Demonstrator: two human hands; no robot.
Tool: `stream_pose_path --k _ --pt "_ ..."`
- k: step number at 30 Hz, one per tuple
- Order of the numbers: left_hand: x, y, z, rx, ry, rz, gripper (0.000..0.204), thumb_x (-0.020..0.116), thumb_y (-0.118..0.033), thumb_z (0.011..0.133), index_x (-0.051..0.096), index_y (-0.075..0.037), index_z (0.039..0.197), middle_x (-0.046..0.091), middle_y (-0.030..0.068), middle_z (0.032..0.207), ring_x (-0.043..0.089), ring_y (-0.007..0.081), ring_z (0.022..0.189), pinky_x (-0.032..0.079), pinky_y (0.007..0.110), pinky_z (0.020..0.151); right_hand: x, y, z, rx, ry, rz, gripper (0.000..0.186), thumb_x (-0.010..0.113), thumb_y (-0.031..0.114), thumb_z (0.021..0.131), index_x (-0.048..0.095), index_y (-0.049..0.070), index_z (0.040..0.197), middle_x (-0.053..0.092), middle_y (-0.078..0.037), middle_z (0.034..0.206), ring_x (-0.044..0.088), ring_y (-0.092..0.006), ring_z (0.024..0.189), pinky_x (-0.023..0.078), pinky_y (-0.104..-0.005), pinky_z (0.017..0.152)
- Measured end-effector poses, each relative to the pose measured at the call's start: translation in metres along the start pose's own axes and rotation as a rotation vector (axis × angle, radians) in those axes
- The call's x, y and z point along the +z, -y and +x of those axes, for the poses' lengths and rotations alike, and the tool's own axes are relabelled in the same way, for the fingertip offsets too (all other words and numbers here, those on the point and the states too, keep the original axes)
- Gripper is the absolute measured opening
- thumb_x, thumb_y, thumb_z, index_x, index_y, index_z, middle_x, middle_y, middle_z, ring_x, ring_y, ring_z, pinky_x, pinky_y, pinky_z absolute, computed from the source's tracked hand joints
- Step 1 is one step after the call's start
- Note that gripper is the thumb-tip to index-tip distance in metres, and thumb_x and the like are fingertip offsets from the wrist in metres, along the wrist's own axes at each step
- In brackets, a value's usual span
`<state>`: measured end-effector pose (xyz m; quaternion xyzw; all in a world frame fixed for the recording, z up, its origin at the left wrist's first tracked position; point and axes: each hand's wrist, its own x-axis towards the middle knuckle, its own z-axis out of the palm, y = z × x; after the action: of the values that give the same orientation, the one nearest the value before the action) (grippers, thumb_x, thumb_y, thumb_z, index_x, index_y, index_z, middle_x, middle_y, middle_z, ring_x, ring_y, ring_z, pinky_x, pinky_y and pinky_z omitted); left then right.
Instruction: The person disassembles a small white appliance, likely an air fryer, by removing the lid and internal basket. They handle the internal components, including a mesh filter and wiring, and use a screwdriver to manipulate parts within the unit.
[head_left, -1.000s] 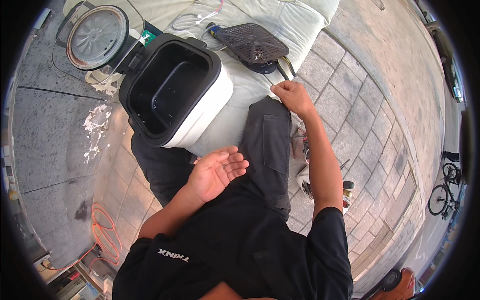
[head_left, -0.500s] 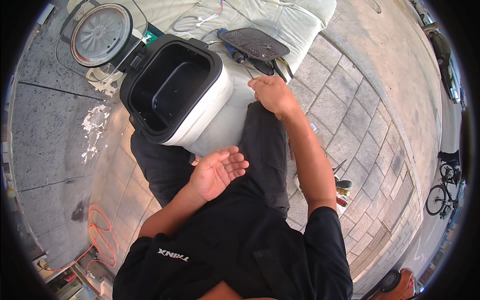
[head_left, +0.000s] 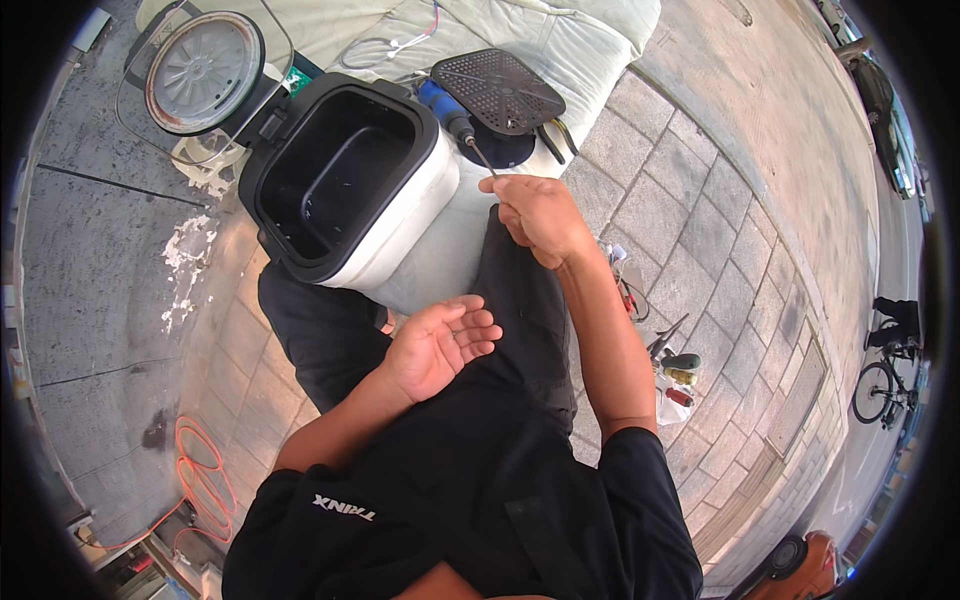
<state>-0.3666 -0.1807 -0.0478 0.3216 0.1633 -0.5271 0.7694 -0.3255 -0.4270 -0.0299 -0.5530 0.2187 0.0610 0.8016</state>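
Observation:
My right hand (head_left: 545,212) is closed in a pinch on the thin metal bit (head_left: 482,157) of a blue power driver (head_left: 442,106). The driver lies on a pale padded sheet, its chuck pointing toward me. Over my lap my left hand (head_left: 435,352) is open, palm up, fingers loosely bent and holding nothing. Left of the driver stands a white-and-black cooker (head_left: 400,245) with a hollow black inside. Its lid (head_left: 205,72) is swung back, showing a stained round metal plate. A dark perforated plate (head_left: 505,88) rests beyond the driver, above a black round piece (head_left: 503,148).
Yellow-and-black tool handles (head_left: 550,143) stick out beside the perforated plate. Screwdrivers (head_left: 682,362) and other tools lie on the paving to my right. An orange cable (head_left: 205,470) is coiled at the lower left. A bicycle (head_left: 873,392) is at the far right.
My right hand has moved slightly toward me and left. The driver has turned and shows more fully, and the perforated plate has shifted left. My left hand has hardly moved.

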Motion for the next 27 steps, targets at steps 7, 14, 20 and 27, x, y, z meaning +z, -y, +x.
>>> stream_pose_path --k 7,14,20,27 --pt "0.003 -0.002 0.019 0.019 -0.023 0.034 0.030 0.056 -0.026 0.106 0.066 -0.004 0.123 0.073 0.0104 0.110 0.070 0.0282 0.107 0.054 0.041 0.095 -0.014 -0.014 -0.027 -0.031 0.056 0.063 0.033 0.058 0.016 0.106 0.066 -0.012 0.122 0.044 0.006 0.062 0.035 -0.0048 0.051 0.026 -0.0244 0.045" --pt "0.033 -0.023 0.074 0.285 -0.004 0.094 0.042 0.059 -0.037 0.107 0.060 0.001 0.126 0.067 0.0160 0.120 0.067 0.0302 0.114 0.054 0.043 0.102 -0.037 -0.010 -0.068 -0.082 0.059 -0.046 0.032 0.059 0.017 0.107 0.069 -0.010 0.120 0.046 0.006 0.062 0.036 -0.0048 0.052 0.027 -0.0238 0.048" --pt "0.053 -0.046 0.126 0.409 0.052 0.041 0.059 0.058 -0.050 0.106 0.058 0.006 0.124 0.065 0.0205 0.124 0.066 0.0324 0.120 0.054 0.044 0.107 -0.053 -0.012 -0.127 -0.034 0.025 -0.140 0.031 0.059 0.017 0.108 0.070 -0.006 0.124 0.049 0.006 0.071 0.043 -0.0042 0.062 0.033 -0.0224 0.055" --pt "0.061 -0.037 0.143 0.393 -0.004 0.010 0.051 0.074 -0.052 0.096 0.061 -0.004 0.108 0.070 0.0125 0.101 0.074 0.0290 0.095 0.062 0.041 0.084 -0.047 -0.072 -0.193 0.028 0.011 -0.076 0.032 0.057 0.019 0.111 0.065 -0.004 0.132 0.049 0.006 0.073 0.042 -0.0027 0.062 0.034 -0.0225 0.054"
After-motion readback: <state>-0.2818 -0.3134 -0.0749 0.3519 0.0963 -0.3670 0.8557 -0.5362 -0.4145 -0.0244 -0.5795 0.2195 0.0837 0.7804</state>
